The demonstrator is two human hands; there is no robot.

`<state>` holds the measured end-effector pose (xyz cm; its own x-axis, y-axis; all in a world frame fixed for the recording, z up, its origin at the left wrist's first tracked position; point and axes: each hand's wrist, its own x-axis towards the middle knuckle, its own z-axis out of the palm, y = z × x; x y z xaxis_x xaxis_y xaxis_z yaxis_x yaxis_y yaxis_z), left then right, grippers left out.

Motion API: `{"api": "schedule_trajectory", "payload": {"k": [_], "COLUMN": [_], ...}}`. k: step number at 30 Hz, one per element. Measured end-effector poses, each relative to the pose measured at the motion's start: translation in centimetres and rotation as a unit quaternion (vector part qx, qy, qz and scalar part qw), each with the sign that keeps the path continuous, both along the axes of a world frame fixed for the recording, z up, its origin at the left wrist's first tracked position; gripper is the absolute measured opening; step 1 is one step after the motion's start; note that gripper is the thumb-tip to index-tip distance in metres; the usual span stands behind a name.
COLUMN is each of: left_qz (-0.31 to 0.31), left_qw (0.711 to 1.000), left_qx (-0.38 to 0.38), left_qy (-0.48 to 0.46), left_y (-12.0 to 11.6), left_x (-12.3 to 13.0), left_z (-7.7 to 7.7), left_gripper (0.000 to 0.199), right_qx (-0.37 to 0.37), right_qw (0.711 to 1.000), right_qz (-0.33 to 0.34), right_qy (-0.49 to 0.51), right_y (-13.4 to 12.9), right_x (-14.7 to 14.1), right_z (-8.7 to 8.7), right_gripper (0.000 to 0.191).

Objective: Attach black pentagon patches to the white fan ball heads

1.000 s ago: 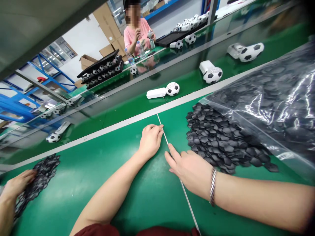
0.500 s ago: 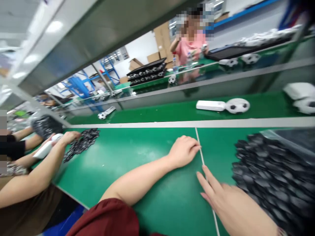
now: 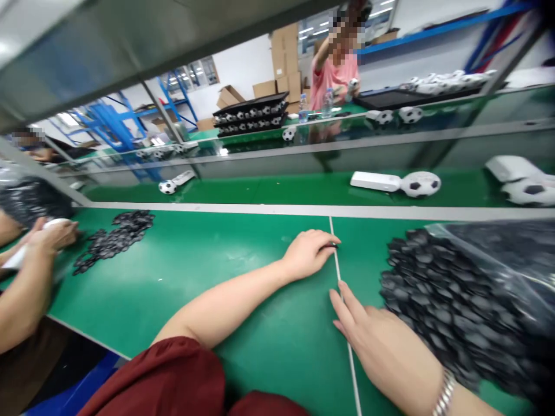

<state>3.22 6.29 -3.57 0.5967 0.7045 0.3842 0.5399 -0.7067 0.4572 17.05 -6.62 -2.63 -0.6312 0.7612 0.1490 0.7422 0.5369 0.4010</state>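
Observation:
My left hand (image 3: pixel 309 254) rests on the green table (image 3: pixel 208 271) with its fingers curled, and a small black piece (image 3: pixel 332 245) shows at the fingertips, right at the white seam line (image 3: pixel 335 263). My right hand (image 3: pixel 375 341) lies flat on the table with its fingers stretched out and holds nothing. Its fingertips touch the seam. Just to its right spreads a big pile of black hexagon pieces (image 3: pixel 433 289), spilling from a clear plastic bag (image 3: pixel 503 248).
A co-worker's hands (image 3: pixel 47 237) at the left hold a white object beside a smaller pile of black pieces (image 3: pixel 115 237). White handles with football heads (image 3: pixel 396 183) lie on the belt behind. Across it, a person in pink (image 3: pixel 333 72) works near black trays (image 3: pixel 251 112).
The view has swung left and levelled, bringing the co-worker and the smaller pile into sight. My hands stay at the seam; a black piece now shows at my left fingertips.

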Motion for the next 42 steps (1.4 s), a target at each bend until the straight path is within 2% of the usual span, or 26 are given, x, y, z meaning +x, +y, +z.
{"api": "schedule_trajectory", "payload": {"k": [4,8,22,30,42], "left_qz": [0.004,0.001,0.051,-0.003,0.023], "left_qw": [1.000,0.999,0.987,0.998,0.998], "left_qx": [-0.003,-0.003,-0.141,-0.055,0.037], "left_qy": [0.012,0.035,-0.064,-0.015,0.033], "left_y": [0.1,0.0,-0.1,0.2,-0.1], "left_x": [-0.1,-0.1,-0.2,-0.4,-0.5], "left_z": [0.1,0.2,0.6,0.4,0.4], "left_gripper": [0.023,0.022,0.017,0.015,0.019], "right_qx": [-0.110,-0.157,-0.171,-0.167,-0.159], "right_qw": [0.992,0.985,0.983,0.983,0.985], "right_qz": [-0.054,-0.070,-0.065,-0.067,-0.065], "right_qy": [-0.022,-0.015,0.005,0.022,0.028], "right_y": [0.0,0.1,-0.1,-0.1,-0.2], "right_x": [-0.6,-0.9,-0.7,-0.8,-0.8], "right_z": [1.2,1.8,2.0,1.9,1.7], "right_gripper": [0.038,0.041,0.043,0.044,0.044]}}
